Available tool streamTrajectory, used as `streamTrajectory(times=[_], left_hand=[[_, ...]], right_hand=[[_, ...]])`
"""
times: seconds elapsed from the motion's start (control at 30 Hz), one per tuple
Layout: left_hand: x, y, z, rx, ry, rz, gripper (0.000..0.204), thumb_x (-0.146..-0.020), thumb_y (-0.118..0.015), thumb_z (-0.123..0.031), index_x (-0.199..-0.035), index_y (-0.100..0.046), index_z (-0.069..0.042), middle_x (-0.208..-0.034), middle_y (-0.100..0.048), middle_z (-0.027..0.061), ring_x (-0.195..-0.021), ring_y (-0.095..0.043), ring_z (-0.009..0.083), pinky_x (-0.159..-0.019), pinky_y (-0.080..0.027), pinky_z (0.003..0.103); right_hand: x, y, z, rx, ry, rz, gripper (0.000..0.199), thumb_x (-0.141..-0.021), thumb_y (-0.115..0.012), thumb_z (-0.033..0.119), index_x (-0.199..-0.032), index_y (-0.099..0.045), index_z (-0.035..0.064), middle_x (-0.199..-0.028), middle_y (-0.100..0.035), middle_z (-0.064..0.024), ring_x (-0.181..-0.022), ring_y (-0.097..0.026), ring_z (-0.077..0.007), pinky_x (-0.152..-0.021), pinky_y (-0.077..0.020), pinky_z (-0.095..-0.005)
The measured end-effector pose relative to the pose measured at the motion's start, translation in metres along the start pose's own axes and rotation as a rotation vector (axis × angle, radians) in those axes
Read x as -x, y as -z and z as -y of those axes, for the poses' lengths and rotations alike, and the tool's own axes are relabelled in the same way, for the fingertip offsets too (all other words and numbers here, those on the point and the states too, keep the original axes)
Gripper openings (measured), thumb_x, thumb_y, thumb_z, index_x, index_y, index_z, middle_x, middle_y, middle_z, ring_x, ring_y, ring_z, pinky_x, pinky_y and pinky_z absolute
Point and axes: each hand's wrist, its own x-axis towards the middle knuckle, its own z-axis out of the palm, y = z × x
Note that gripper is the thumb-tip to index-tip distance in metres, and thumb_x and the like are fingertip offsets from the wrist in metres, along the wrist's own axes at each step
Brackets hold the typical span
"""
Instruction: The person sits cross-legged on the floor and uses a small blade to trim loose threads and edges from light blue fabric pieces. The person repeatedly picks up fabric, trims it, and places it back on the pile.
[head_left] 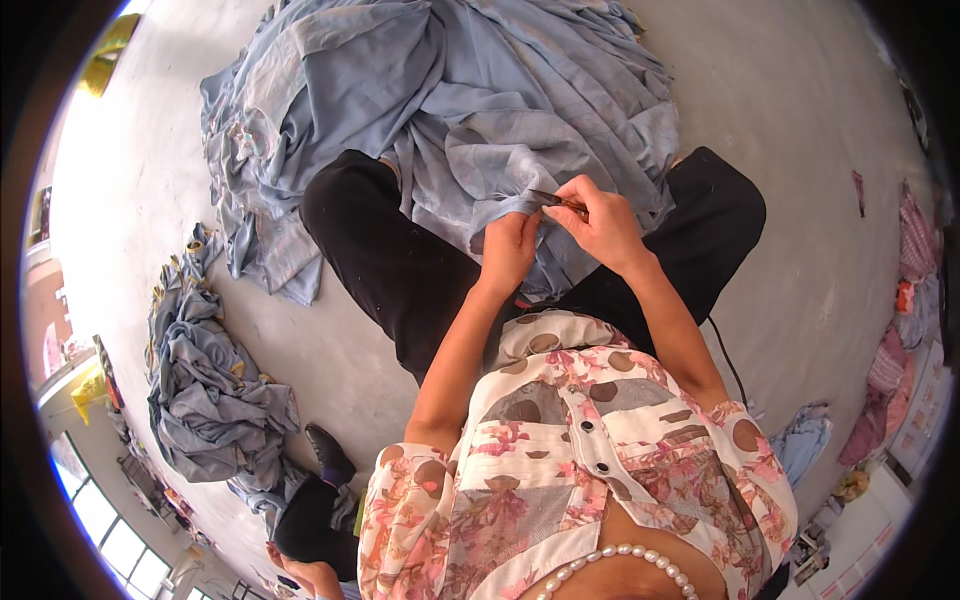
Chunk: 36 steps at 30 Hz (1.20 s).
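Note:
Grey-blue cloth lies in a large heap in front of me and runs between my knees. My left hand is closed, pinching a fold of this cloth near its fingertips. Just to its right, my right hand grips a small pair of thread snips. Their dark pointed blades aim left over the pinched fold, while fingers cover most of the handle. Whether the blades touch the cloth, I cannot tell.
A second grey-blue cloth pile lies at my left, beside another person's shoe and hand. Pink checked cloth and a light-blue bundle are at the right. A black cord runs by my right leg over the grey floor.

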Motion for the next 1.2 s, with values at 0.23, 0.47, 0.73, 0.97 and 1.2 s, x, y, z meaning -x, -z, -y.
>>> streamTrajectory(times=[0.23,0.47,0.73,0.97,1.2], left_hand=[[-0.001,0.001,-0.007,-0.262,-0.153,0.020,0.005,-0.083,-0.052,-0.001,-0.082,-0.055,0.003,-0.068,-0.056,0.0214,-0.064,-0.056,0.0392,-0.055,-0.044,0.043],[-0.009,0.006,-0.011,-0.365,-0.353,-0.018,0.034,-0.069,-0.054,0.004,-0.102,-0.056,0.001,-0.081,-0.061,0.0185,-0.080,-0.059,0.0352,-0.071,-0.045,0.043],[-0.007,0.004,-0.009,-0.357,-0.320,-0.043,0.033,-0.072,-0.053,0.006,-0.104,-0.057,0.001,-0.084,-0.062,0.0184,-0.082,-0.059,0.0362,-0.071,-0.046,0.042],[-0.004,0.001,-0.008,-0.444,-0.336,0.044,0.042,-0.068,-0.054,0.002,-0.111,-0.054,0.001,-0.084,-0.063,0.0170,-0.080,-0.060,0.0318,-0.073,-0.045,0.041],[-0.004,0.001,-0.004,-0.474,-0.405,-0.027,0.047,-0.065,-0.055,0.001,-0.112,-0.055,0.002,-0.085,-0.063,0.0144,-0.082,-0.061,0.0292,-0.077,-0.045,0.039]], right_hand=[[-0.006,0.004,0.005,0.045,-0.022,0.096,0.026,-0.081,-0.067,0.023,-0.082,-0.049,0.0040,-0.060,-0.058,-0.0106,-0.054,-0.058,-0.0257,-0.051,-0.0432,-0.0339],[-0.001,0.006,-0.002,-0.359,-0.243,-0.008,0.022,-0.083,-0.067,0.017,-0.081,-0.052,-0.0004,-0.067,-0.062,-0.0074,-0.059,-0.057,-0.0095,-0.053,-0.0432,-0.0243],[0.007,0.015,-0.005,-0.268,-0.260,0.099,0.023,-0.083,-0.067,0.017,-0.084,-0.053,-0.0011,-0.069,-0.062,-0.0065,-0.061,-0.056,-0.0073,-0.055,-0.0442,-0.0232],[0.003,0.010,-0.005,-0.223,-0.304,0.143,0.021,-0.083,-0.067,0.017,-0.081,-0.054,-0.0005,-0.068,-0.062,-0.0053,-0.059,-0.055,-0.0076,-0.054,-0.0444,-0.0235],[0.007,0.024,-0.012,-0.305,-0.318,0.073,0.022,-0.083,-0.067,0.018,-0.083,-0.054,-0.0001,-0.069,-0.062,-0.0039,-0.061,-0.055,-0.0074,-0.057,-0.0441,-0.0218]])
